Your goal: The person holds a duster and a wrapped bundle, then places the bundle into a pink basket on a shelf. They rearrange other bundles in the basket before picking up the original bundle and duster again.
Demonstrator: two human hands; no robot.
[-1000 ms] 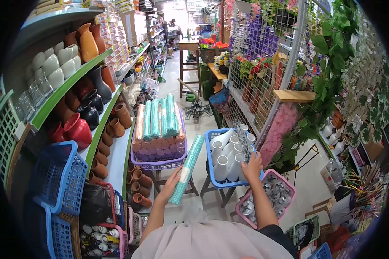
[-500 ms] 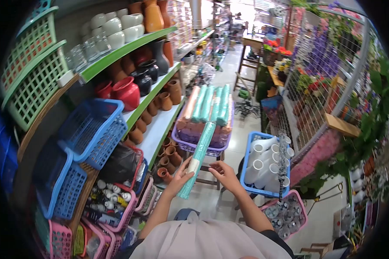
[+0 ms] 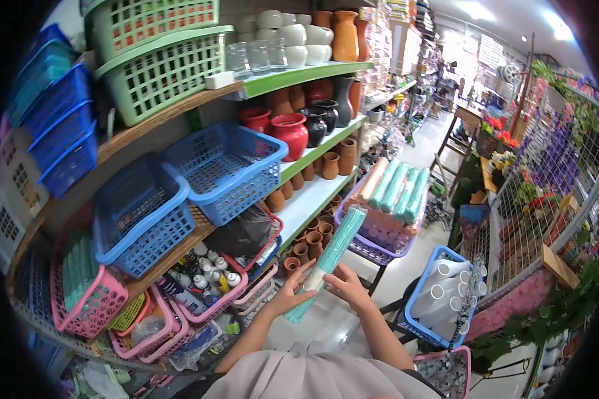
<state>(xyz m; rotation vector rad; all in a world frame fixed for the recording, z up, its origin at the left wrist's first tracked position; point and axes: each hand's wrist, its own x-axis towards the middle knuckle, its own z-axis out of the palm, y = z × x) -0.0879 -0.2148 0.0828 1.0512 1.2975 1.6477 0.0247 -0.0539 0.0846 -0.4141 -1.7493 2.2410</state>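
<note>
A long teal bundle (image 3: 337, 246), apparently thin sticks or a tight roll in clear plastic, slants up and away in front of me. A pale label (image 3: 315, 279) bands its lower part. My left hand (image 3: 287, 294) grips it from the left near the label, fingers curled behind. From the other side, my right hand (image 3: 350, 288) holds it with the fingertips against its right edge. Beyond the bundle's far end stands a purple basket (image 3: 377, 249), stacked with similar teal rolls (image 3: 400, 189) and peach ones (image 3: 371, 178).
Shelves at left hold blue baskets (image 3: 239, 193), a red pot (image 3: 290, 135) and green crates (image 3: 163, 76). A pink basket (image 3: 90, 302) with teal rolls sits low at left. On my right are a blue basket (image 3: 416, 312) of white vases and a wire rack (image 3: 546, 173) of flowers.
My view has turned left, bringing more of the shelves and the pink basket into sight. My right hand has come from beside the bundle onto it.
</note>
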